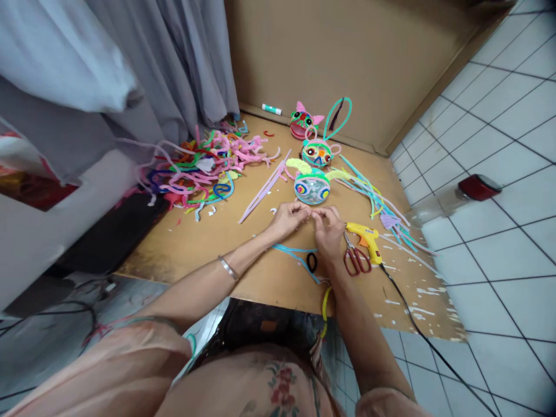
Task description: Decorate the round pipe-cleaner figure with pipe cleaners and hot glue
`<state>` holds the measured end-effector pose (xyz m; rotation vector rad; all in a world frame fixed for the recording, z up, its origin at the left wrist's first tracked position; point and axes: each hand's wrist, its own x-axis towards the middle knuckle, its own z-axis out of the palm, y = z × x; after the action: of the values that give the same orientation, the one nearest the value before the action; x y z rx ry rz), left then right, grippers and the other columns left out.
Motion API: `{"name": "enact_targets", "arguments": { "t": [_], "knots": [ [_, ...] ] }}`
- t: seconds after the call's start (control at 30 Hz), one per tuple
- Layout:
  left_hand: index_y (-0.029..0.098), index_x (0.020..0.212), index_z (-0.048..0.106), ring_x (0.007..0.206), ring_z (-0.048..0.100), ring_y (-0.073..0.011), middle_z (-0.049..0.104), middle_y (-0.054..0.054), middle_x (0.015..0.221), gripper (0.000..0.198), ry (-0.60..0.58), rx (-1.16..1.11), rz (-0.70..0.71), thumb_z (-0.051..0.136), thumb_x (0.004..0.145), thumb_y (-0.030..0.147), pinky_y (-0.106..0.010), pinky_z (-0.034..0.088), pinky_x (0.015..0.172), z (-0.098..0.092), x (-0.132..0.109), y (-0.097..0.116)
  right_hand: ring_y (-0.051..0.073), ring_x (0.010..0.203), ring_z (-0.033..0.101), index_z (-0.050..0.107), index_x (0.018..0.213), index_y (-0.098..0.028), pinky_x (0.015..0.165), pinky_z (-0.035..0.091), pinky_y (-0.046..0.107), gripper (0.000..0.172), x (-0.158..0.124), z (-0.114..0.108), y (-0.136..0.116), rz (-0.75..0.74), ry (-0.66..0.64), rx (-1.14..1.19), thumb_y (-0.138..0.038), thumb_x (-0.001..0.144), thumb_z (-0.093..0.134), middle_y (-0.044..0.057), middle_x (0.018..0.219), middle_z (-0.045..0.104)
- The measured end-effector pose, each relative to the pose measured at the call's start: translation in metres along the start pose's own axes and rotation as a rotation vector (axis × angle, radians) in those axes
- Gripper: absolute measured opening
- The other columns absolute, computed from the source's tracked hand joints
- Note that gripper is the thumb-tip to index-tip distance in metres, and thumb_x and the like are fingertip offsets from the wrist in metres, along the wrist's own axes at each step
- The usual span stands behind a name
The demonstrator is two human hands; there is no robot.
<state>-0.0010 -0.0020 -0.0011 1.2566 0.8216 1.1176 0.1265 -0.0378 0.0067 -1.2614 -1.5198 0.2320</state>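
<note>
My left hand (289,219) and my right hand (328,229) meet over the cardboard board (208,243), fingertips pinched together on something small that I cannot make out. Just beyond them lies a round pipe-cleaner figure (311,186) with yellow-green horns. Two more pipe-cleaner faces, a teal one (317,152) and a pink-eared one (303,121), lie farther back. A light blue pipe cleaner (295,255) and a black ring (311,262) rest under my right wrist. A silver bangle (228,267) is on my left wrist.
A yellow glue gun (367,238) with a black cord and red-handled scissors (356,259) lie right of my right hand. A heap of coloured pipe cleaners (200,168) fills the left back. A glue stick (271,109) lies by the cardboard wall. A red-lidded jar (464,194) lies on the tiled floor.
</note>
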Motion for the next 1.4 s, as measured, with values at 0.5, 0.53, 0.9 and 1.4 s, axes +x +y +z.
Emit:
{"name": "enact_targets", "arguments": {
  "t": [0.5, 0.53, 0.9, 1.4],
  "knots": [
    [0.013, 0.075, 0.066, 0.064, 0.06, -0.0131, 0.066, -0.003, 0.066, 0.036, -0.14, 0.067, 0.135, 0.067, 0.079, 0.049, -0.024, 0.046, 0.064, -0.0011, -0.0002, -0.0009, 0.004, 0.036, 0.04, 0.054, 0.07, -0.021, 0.035, 0.022, 0.017, 0.035, 0.0085, -0.0021, 0.0005, 0.658, -0.161, 0.778, -0.046, 0.066, 0.076, -0.007, 0.054, 0.057],
    [0.013, 0.076, 0.066, 0.064, 0.061, -0.0134, 0.067, -0.004, 0.066, 0.035, -0.144, 0.075, 0.134, 0.066, 0.08, 0.048, -0.024, 0.047, 0.065, -0.001, -0.0007, -0.0007, 0.004, 0.036, 0.04, 0.054, 0.07, -0.02, 0.035, 0.023, 0.017, 0.035, 0.0082, -0.0016, 0.0001, 0.657, -0.16, 0.769, -0.046, 0.065, 0.078, -0.007, 0.053, 0.057],
    [0.013, 0.075, 0.068, 0.062, 0.061, -0.0128, 0.067, -0.003, 0.063, 0.028, -0.069, 0.163, 0.189, 0.062, 0.082, 0.039, -0.024, 0.046, 0.065, 0.0028, -0.0074, 0.0063, 0.004, 0.039, 0.043, 0.052, 0.072, -0.021, 0.04, 0.03, 0.018, 0.033, 0.0048, 0.0038, 0.0008, 0.672, -0.181, 0.872, -0.039, 0.063, 0.079, -0.009, 0.05, 0.054],
    [0.016, 0.078, 0.072, 0.072, 0.062, -0.014, 0.069, -0.004, 0.073, 0.02, 0.014, 0.446, 0.385, 0.057, 0.087, 0.026, -0.024, 0.045, 0.073, -0.0021, -0.007, 0.0034, 0.005, 0.047, 0.05, 0.055, 0.072, -0.02, 0.045, 0.039, 0.018, 0.039, 0.0026, 0.0054, 0.0041, 0.658, -0.182, 0.889, -0.046, 0.063, 0.083, -0.007, 0.055, 0.057]
  ]
}}
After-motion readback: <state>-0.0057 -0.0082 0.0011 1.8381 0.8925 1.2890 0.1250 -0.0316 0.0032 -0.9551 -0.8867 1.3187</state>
